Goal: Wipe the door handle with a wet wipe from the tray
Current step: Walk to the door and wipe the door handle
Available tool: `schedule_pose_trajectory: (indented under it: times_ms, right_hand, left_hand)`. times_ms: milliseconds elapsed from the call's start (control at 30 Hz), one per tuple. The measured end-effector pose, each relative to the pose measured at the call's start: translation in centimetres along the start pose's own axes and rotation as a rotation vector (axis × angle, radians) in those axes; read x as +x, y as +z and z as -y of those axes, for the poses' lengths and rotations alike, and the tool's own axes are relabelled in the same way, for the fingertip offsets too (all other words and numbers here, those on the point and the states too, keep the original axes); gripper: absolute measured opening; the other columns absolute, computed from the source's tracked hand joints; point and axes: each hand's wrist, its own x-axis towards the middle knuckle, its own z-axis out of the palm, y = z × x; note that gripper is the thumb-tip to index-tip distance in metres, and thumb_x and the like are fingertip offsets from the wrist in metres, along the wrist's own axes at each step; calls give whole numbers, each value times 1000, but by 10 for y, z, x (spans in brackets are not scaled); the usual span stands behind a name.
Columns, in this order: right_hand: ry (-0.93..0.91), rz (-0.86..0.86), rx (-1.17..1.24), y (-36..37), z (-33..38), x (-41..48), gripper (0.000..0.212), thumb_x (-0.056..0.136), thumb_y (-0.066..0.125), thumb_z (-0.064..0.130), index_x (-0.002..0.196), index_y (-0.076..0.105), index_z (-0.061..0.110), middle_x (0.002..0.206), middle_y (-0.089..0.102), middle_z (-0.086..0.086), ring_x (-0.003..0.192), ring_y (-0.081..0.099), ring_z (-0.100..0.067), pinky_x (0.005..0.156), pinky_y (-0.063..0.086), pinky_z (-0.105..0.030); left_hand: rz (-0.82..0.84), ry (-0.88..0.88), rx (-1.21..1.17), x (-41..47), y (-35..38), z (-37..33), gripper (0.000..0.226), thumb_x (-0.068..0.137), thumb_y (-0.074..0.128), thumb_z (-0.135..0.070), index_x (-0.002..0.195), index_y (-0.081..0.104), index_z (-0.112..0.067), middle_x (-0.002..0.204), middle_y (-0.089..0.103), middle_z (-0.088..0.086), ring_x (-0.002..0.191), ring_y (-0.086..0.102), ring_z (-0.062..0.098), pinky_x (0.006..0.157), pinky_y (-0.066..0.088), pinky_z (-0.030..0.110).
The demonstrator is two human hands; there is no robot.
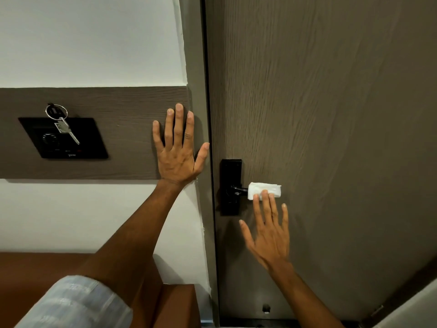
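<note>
A black lever door handle (pixel 238 188) on a black backplate (pixel 230 171) sits on the grey-brown wooden door (pixel 319 114). A folded white wet wipe (pixel 262 187) is draped over the lever's outer end. My right hand (pixel 268 229) reaches up from below with fingers spread, and the fingertips press on the wipe's lower edge. My left hand (pixel 178 147) lies flat with spread fingers on the brown wall panel next to the door frame and holds nothing. No tray is in view.
A black switch plate (pixel 78 147) with a key (pixel 67 130) on a ring hangs on the brown wall panel (pixel 118 110) at left. A brown padded surface (pixel 175 304) lies at the lower left. A door stopper (pixel 266 308) sits low on the door.
</note>
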Motion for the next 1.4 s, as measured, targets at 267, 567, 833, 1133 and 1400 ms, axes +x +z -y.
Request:
schedule_pose_trajectory:
  times_ms: [267, 567, 833, 1133, 1400]
  right_hand:
    - [-154, 29, -15, 2, 49, 10, 72, 91, 41, 45, 152, 21, 12, 161, 14, -8, 149, 12, -24, 118, 9, -51]
    - [-183, 60, -65, 7, 49, 8, 68, 93, 37, 46, 150, 25, 11, 161, 15, -7, 149, 14, -22, 118, 6, -51]
    - [-23, -24, -44, 2, -8, 0, 69, 95, 32, 49, 153, 16, 15, 162, 16, -9, 149, 12, -21, 121, 8, -50]
    - [-40, 6, 12, -2, 6, 3, 66, 97, 27, 48, 152, 19, 14, 161, 18, -10, 149, 9, -21, 119, 9, -50]
    - [-72, 36, 28, -11, 41, 12, 71, 95, 21, 59, 150, 26, 15, 159, 23, -9, 148, 16, -24, 119, 6, -47]
  left_hand:
    - [34, 1, -16, -1, -2, 0, 71, 96, 23, -54, 150, -8, -20, 161, 0, 9, 147, -17, 16, 120, -4, 48]
    - [34, -4, -44, -2, 0, 2, 70, 96, 20, -54, 150, -11, -22, 156, -31, -6, 147, -19, 15, 120, -7, 47]
    - [35, -14, -46, -2, 1, 1, 70, 97, 22, -53, 150, -9, -22, 157, 6, 9, 147, -17, 15, 120, -4, 48]
    - [37, -18, -54, -3, 2, 0, 70, 96, 22, -54, 150, -9, -23, 160, -22, -3, 147, -16, 15, 120, -4, 48]
    - [56, -23, -63, -2, 0, 0, 70, 97, 23, -54, 150, -11, -23, 160, -19, -2, 147, -17, 15, 119, -4, 48]
